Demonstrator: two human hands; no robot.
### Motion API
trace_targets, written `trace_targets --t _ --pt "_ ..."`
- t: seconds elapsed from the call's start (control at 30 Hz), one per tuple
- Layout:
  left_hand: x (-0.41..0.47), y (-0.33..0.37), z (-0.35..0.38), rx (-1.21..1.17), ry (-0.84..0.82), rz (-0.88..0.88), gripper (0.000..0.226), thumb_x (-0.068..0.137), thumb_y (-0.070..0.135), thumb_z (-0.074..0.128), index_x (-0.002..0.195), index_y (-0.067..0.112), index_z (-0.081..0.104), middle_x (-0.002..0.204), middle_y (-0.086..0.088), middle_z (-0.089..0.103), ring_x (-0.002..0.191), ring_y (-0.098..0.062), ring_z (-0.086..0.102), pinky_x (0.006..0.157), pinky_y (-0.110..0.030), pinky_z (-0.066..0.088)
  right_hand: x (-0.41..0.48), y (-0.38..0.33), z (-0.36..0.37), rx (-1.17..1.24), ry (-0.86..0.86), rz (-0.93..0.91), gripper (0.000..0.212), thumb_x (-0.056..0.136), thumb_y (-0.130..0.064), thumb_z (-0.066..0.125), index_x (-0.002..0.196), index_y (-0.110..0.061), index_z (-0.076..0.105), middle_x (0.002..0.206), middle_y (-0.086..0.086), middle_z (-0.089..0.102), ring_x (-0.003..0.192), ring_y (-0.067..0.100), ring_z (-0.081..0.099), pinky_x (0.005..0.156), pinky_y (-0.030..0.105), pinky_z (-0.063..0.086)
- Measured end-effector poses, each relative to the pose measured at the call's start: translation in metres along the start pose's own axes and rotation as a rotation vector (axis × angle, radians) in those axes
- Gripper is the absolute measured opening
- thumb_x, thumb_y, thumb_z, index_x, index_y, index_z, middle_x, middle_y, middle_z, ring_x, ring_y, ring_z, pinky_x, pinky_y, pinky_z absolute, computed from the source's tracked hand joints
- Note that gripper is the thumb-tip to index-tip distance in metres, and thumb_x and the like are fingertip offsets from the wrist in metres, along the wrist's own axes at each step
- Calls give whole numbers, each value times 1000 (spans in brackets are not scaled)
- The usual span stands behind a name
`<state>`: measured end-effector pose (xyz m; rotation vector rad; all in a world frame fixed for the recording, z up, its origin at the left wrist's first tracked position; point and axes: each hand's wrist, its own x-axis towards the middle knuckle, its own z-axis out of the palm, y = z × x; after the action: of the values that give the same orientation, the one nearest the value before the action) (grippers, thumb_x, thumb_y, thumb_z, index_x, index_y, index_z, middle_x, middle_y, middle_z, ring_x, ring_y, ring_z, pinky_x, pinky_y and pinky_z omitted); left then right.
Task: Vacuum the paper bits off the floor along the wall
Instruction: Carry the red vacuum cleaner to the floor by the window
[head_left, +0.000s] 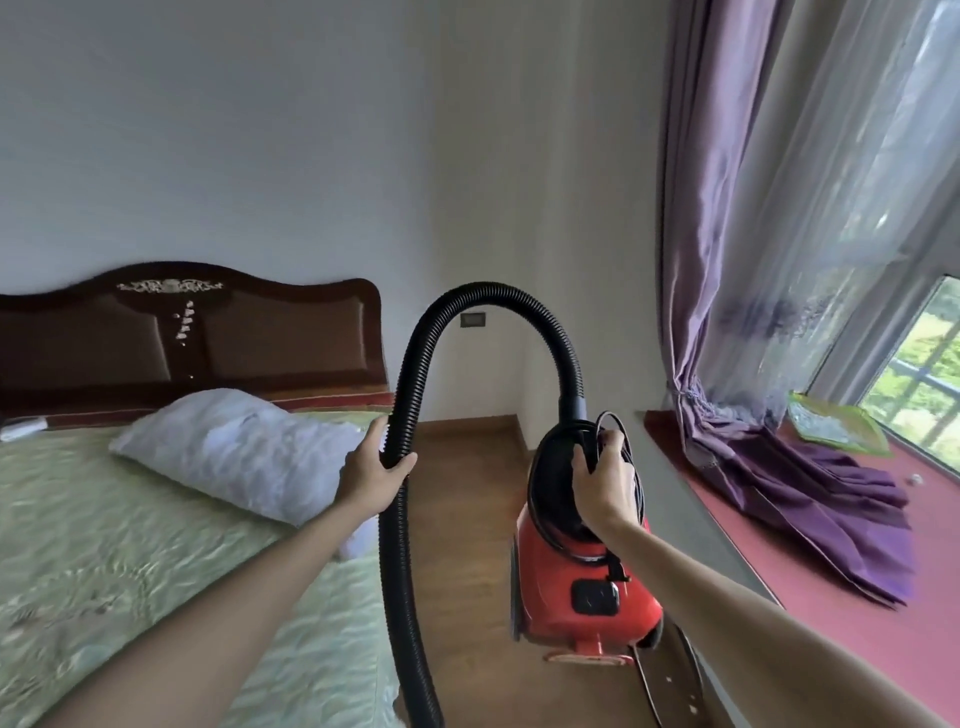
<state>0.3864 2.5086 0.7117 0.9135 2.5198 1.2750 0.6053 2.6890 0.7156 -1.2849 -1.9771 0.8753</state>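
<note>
Vacuum (582, 582) held over floor (467, 519) strip between bed (130, 545) and sill (831, 597)

Only the person's two arms and hands show. The left hand (371, 470) and right hand (602, 486) are both bare, with no gloves. No ring, watch or band shows on the visible fingers or wrists. Both forearms are uncovered from the wrist back to the lower edge of the view, so no sleeve can be seen on either side. The nails look short and plain, though they are small in the view. The arms look slim and widen toward the camera, an effect of the wide lens.
</note>
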Motion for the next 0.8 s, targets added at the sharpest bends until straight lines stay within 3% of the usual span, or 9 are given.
trace_targets --t 0.13,0.3,0.43,0.57,0.67,0.8 --pt "40 9 19 4 -85 55 57 89 32 67 139 34 39 91 4 63 77 -21 62 72 -34 52 24 4 10 14 77 38 25 99 -29 50 115 -12 42 88 18 64 88 41 63 70 40 45" --pt "84 24 48 9 -125 108 63 93 28 65 147 24 34 120 9 51 107 -23 57 81 -28 41 62 16 19 -10 136 94 27 98 -30 51 115 -12 41 96 23 65 93 44 62 77 45 50" --pt "119 35 75 -26 -172 133 57 94 20 64 144 16 38 131 0 54 103 -13 50 79 -23 37 97 31 23 -25 171 131 29 97 -31 51 117 -12 41 98 24 65 94 45 62 78 46 51" --pt "167 53 113 23 -210 180 54 94 21 64 142 16 40 128 0 56 112 -26 57 80 -25 37 142 50 24 -22 226 174 31 98 -32 51 121 -14 40 97 24 65 94 43 63 77 44 50" --pt "202 66 150 27 -271 200 59 92 24 67 143 18 38 125 8 53 116 -28 57 84 -28 42 171 65 19 -12 276 214 32 98 -32 51 122 -13 40 95 24 65 92 43 63 75 43 48" --pt "234 93 197 28 -307 248 60 89 26 69 141 21 41 123 0 61 110 -29 60 88 -34 47 201 83 8 -33 347 265 33 98 -33 50 122 -12 41 96 24 66 94 43 63 77 44 48"
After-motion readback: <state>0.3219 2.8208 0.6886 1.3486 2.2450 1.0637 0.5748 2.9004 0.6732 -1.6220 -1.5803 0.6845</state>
